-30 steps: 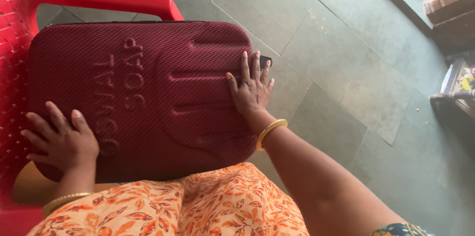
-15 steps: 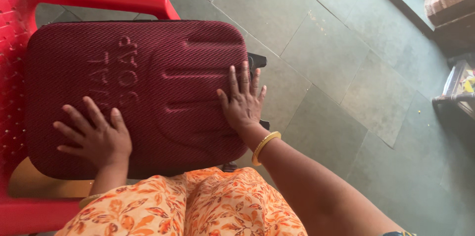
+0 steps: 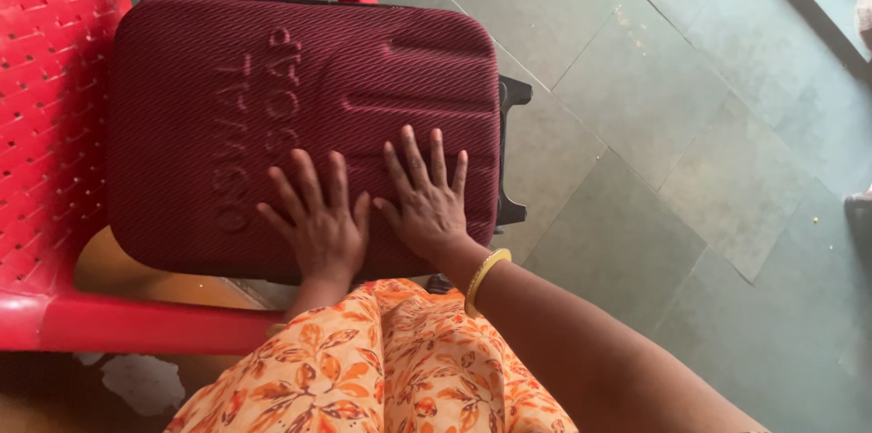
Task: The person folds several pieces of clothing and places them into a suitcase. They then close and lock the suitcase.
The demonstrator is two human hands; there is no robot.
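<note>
- Neither grip closes on anything: the left hand (image 3: 320, 226) and the right hand (image 3: 427, 206) both lie flat, fingers spread, palms down on the suitcase (image 3: 300, 124), side by side near its lower edge and almost touching each other.
- Floor (image 3: 654, 106): grey-green stone tiles, to the right of and beneath the chair.
- Chair (image 3: 54, 124): red plastic, its perforated panel at the left, one arm across the top, another along the bottom.
- Suitcase: a maroon ribbed hard-shell case lying flat between the chair's arms, filling most of the space between them. Its right end reaches past the chair, and a black handle or wheel bracket (image 3: 510, 156) sticks out over the floor.
- Dress (image 3: 381, 369): orange floral cloth, close under both wrists at the bottom of the view.
- Bangle (image 3: 486, 278): a yellow band on the right wrist.
- Risk, as I judge it: with flat palms and no hold, the ribbed shell could slip under the hands. Since the case overhangs to the right, weight pressed there could tip or slide it off towards the floor. How firmly it sits underneath is hidden.
</note>
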